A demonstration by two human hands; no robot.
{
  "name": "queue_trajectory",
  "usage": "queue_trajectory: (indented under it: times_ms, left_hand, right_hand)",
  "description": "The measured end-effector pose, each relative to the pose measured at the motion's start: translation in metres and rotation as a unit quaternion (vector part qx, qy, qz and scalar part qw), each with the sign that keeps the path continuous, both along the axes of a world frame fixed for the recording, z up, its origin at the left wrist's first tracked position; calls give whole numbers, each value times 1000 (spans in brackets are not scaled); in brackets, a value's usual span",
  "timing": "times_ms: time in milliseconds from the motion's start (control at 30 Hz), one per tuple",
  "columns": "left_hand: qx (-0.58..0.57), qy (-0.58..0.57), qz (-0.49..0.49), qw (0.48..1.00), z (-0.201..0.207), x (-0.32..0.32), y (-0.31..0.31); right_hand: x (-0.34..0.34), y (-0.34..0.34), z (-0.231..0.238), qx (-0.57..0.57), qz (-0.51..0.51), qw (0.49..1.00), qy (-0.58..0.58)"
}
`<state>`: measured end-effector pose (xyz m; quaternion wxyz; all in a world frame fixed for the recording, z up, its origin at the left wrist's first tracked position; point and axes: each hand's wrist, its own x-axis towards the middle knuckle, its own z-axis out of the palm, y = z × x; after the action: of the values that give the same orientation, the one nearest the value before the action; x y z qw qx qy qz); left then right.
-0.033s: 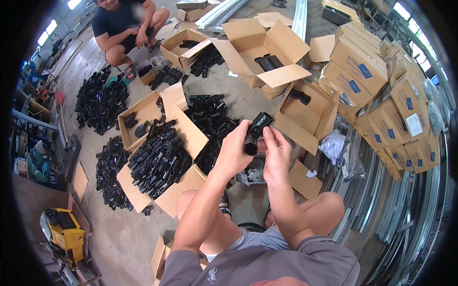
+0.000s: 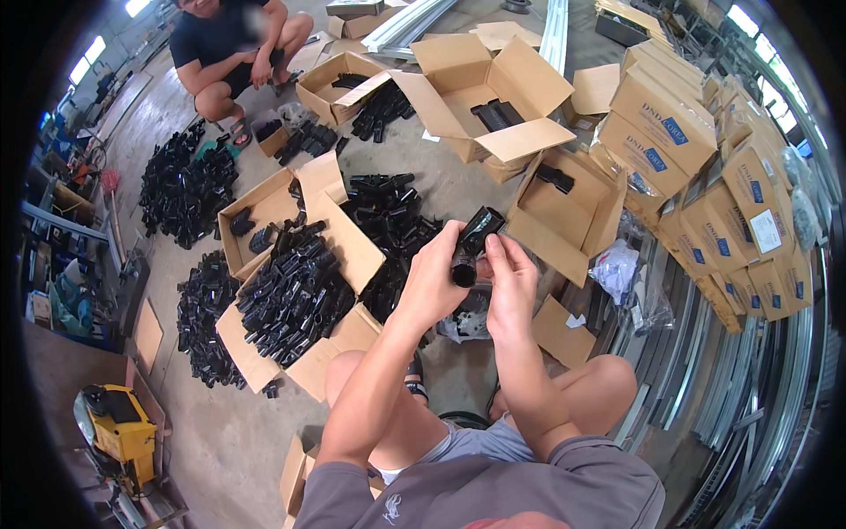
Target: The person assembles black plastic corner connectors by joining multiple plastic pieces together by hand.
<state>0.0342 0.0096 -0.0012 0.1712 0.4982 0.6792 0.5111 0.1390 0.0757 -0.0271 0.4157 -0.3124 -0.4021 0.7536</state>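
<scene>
I hold a black plastic tube-shaped part (image 2: 477, 236) in front of me with both hands, over my knees. My left hand (image 2: 427, 286) grips its lower end. The fingers of my right hand (image 2: 511, 278) pinch it from the right side. Just left of my hands, an open cardboard box (image 2: 348, 242) is full of the same black parts (image 2: 291, 295). A loose pile of them (image 2: 388, 212) lies on the floor beyond it. To the right stands an open box (image 2: 564, 220) with one black part inside.
Another person (image 2: 229, 44) crouches at the far left by more open boxes (image 2: 480, 84) and heaps of black parts (image 2: 181, 189). Closed cartons (image 2: 705, 159) are stacked at the right above metal rails (image 2: 705, 379). A yellow machine (image 2: 119, 432) sits at the lower left.
</scene>
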Motion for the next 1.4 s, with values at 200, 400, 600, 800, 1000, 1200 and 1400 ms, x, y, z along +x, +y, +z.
queue_trajectory:
  times_ms: [200, 400, 600, 800, 1000, 1200, 1400]
  left_hand:
    - [-20, -82, 22, 996, 6, 5, 0]
    - [-2, -143, 40, 989, 9, 6, 4]
    - [-5, -149, 80, 986, 1, 4, 0]
    - [-47, -139, 74, 986, 3, 2, -2]
    - [-36, -181, 67, 981, -6, -1, -3]
    - [-23, -151, 80, 985, -3, 2, 4]
    - [-28, -138, 108, 984, -2, -2, 0]
  right_hand:
    - [-8, 14, -34, 1, -125, 992, -11]
    - [23, 45, -239, 125, 35, 879, -458]
    - [31, -3, -292, 191, 288, 620, -704]
    - [23, -2, -307, 223, 327, 599, -696]
    - [20, -6, -305, 204, 351, 570, -714]
    - [34, 16, -304, 206, 297, 644, -675]
    - [15, 61, -234, 338, 179, 700, -603]
